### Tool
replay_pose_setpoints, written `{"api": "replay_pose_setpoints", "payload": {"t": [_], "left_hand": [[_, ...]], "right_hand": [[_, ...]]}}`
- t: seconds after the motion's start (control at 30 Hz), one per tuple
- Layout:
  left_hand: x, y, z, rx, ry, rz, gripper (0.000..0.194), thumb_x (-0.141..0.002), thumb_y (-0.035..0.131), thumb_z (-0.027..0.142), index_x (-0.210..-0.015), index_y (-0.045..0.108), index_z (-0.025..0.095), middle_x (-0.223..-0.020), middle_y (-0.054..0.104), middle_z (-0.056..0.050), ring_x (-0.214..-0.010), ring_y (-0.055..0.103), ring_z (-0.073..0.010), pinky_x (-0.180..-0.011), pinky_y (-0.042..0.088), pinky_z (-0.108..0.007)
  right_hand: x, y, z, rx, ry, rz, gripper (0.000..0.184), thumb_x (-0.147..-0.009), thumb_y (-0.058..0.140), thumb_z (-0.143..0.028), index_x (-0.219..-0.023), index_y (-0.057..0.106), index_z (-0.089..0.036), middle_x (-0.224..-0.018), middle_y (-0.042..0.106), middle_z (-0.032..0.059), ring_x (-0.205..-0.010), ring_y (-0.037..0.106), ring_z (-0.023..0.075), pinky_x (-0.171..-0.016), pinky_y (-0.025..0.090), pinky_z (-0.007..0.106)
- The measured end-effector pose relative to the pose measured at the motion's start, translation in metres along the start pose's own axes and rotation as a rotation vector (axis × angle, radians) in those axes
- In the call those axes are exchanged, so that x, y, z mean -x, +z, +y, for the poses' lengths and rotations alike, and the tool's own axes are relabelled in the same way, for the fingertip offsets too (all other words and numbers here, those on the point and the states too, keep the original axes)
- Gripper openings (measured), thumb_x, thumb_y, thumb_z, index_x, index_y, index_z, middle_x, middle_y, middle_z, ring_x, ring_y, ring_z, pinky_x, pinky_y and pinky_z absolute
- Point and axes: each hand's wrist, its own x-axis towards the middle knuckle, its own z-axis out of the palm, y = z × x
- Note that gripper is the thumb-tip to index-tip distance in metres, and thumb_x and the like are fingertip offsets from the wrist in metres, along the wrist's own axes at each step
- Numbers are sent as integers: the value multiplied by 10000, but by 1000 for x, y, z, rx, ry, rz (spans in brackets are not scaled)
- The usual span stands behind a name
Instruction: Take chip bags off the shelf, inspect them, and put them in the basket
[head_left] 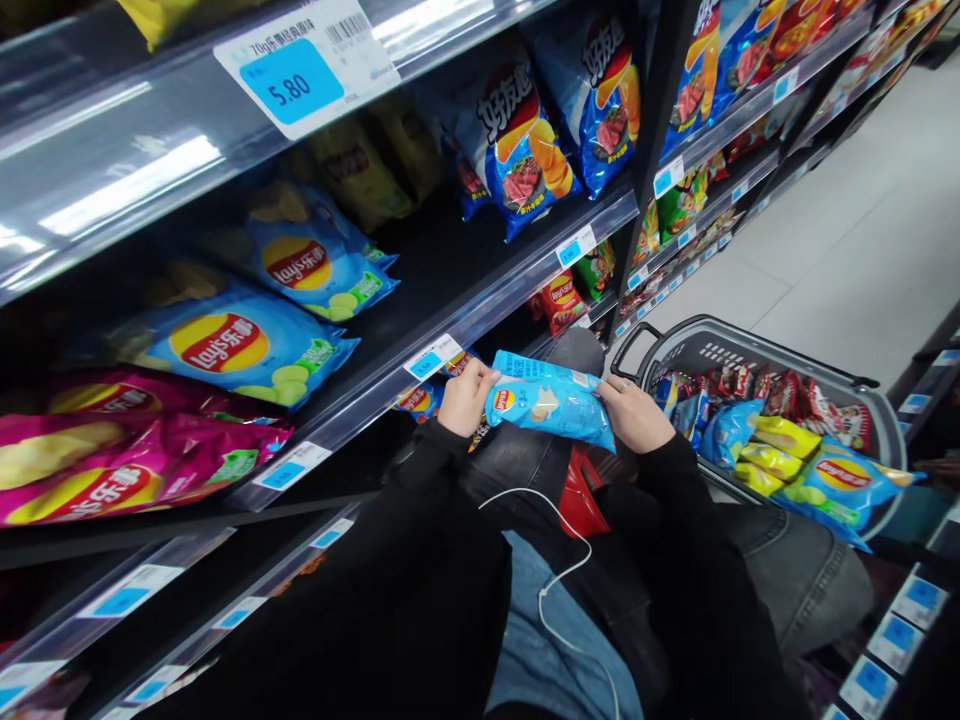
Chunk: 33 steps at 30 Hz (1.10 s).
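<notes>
Supermarket aisle, dark metal shelving with clear plastic price rails. Taking the grey basket as our landmark, we list:

Light-blue crisp bag — just left of the basket, held level above our knees. Glossy crinkled film, pillow-shaped, printed face up, apparently so that we can read it.

Left hand — fingers closed on the bag's left end.

Right hand — pinched shut on the right end, nearest the basket rim; a ring shows on one finger.

Basket contents — more puffed foil packets, yellow, blue and red, heaped loosely.

Shelf stock, further left of the basket — blue Lay's bags lying flat, magenta bags beyond them, dark blue packets standing upright above.

Price label — far upper left, reading 5.80.

White cable — below the bag, trailing across the jeans.
</notes>
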Motion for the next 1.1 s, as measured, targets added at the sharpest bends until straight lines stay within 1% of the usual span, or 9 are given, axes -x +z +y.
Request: {"api": "replay_pose_setpoints", "payload": {"t": [0.17,0.3,0.43,0.53,0.6,0.7,0.83,0.97,1.1], "left_hand": [[-1,-3,-7,1,-11,-26,198,-801,465,374,-707,452,200,-623,605,14,-606,576,-144,-600,401,-243],[-1,-8,-19,-2,-18,1,199,-800,458,386,-726,451,201,-633,609,8,-606,580,-146,-602,411,-245],[6,-26,-38,-96,35,-53,200,-823,425,385,-780,478,197,-617,590,19,-582,569,-137,-604,421,-240],[17,-44,-38,-331,107,-168,255,-837,437,410,-929,529,191,-563,542,33,-545,553,-150,-602,428,-256],[23,-50,-26,-481,168,-116,323,-833,469,441,-1000,548,176,-571,541,15,-590,565,-176,-636,443,-283],[23,-40,11,-489,438,-52,308,-853,478,419,-970,598,161,-785,628,-66,-837,588,-210,-812,451,-336],[4,2,62,-416,825,-327,287,-849,523,352,-1066,616,188,-1163,602,-88,-1167,479,-240,-988,378,-402],[-12,31,87,-519,869,-588,260,-826,567,308,-1022,642,153,-1088,649,-86,-1075,565,-213,-961,416,-352],[-12,30,92,-589,860,-602,216,-844,541,297,-988,653,180,-978,677,-60,-956,619,-189,-849,461,-300]], "right_hand": [[2,7,-3,74,94,-60,280,-948,307,-260,-887,547,-130,-787,572,83,-642,533,160,-538,292,268],[3,4,-9,-40,80,-51,327,-941,319,-321,-831,570,-143,-769,594,88,-660,567,164,-549,314,267],[3,11,-9,-561,343,-13,264,-872,446,-414,-851,550,-172,-780,616,63,-699,591,162,-619,410,269],[2,26,-3,-1173,484,-307,340,-762,571,-508,-781,521,-172,-663,595,11,-600,576,137,-576,452,269],[2,34,-1,-1455,439,-429,395,-672,661,-523,-730,518,-159,-635,578,-14,-587,563,115,-575,459,254],[1,40,-4,-1635,421,-355,400,-618,728,-478,-699,527,-141,-604,560,-35,-550,532,81,-559,447,224],[-1,34,-12,-1727,394,-277,354,-650,728,-412,-808,574,-136,-621,583,-31,-501,527,78,-485,443,215],[1,23,-16,-1773,353,-208,321,-658,726,-373,-817,571,-141,-576,582,-36,-481,546,96,-437,431,211],[3,17,-17,-1771,376,-120,293,-634,739,-340,-753,552,-147,-544,561,-48,-459,521,86,-444,411,209]]}}
